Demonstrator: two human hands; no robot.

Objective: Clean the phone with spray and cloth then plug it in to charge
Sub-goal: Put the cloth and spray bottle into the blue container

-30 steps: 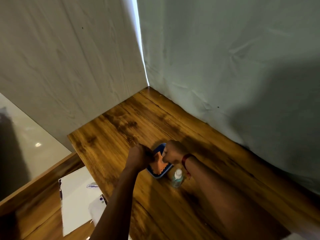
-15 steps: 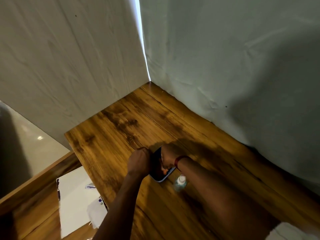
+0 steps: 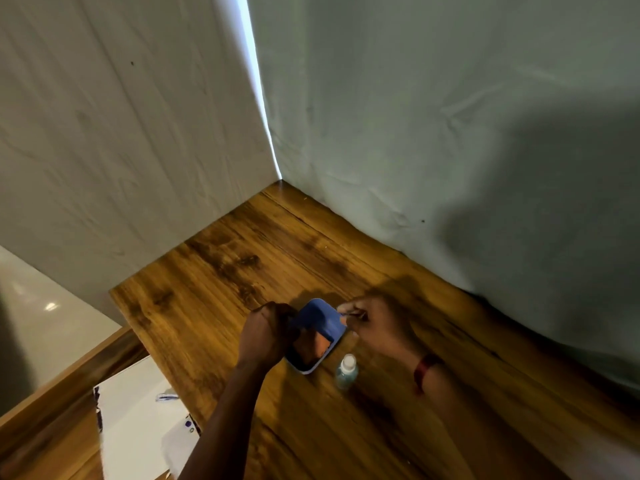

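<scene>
The phone (image 3: 320, 323) in a blue case is tilted above the wooden table (image 3: 214, 306). An orange cloth (image 3: 319, 345) lies against its near half. My left hand (image 3: 265, 336) is closed around the phone's left edge. My right hand (image 3: 375, 322), with a red band at the wrist, pinches at the case's far right corner; I cannot make out whether anything small is between the fingertips. A small clear spray bottle (image 3: 346, 372) with a white cap stands upright on the table just right of the phone's near end, under my right forearm.
White fabric walls (image 3: 415, 133) close the table on the far left and far right, meeting in a corner. At the lower left a white sheet (image 3: 135, 420) with a pen (image 3: 167, 397) lies on a lower wooden surface. The table's left edge drops to a pale floor.
My right hand has come off the cloth and moved to the phone's far right corner. The phone has turned so more of its blue case shows.
</scene>
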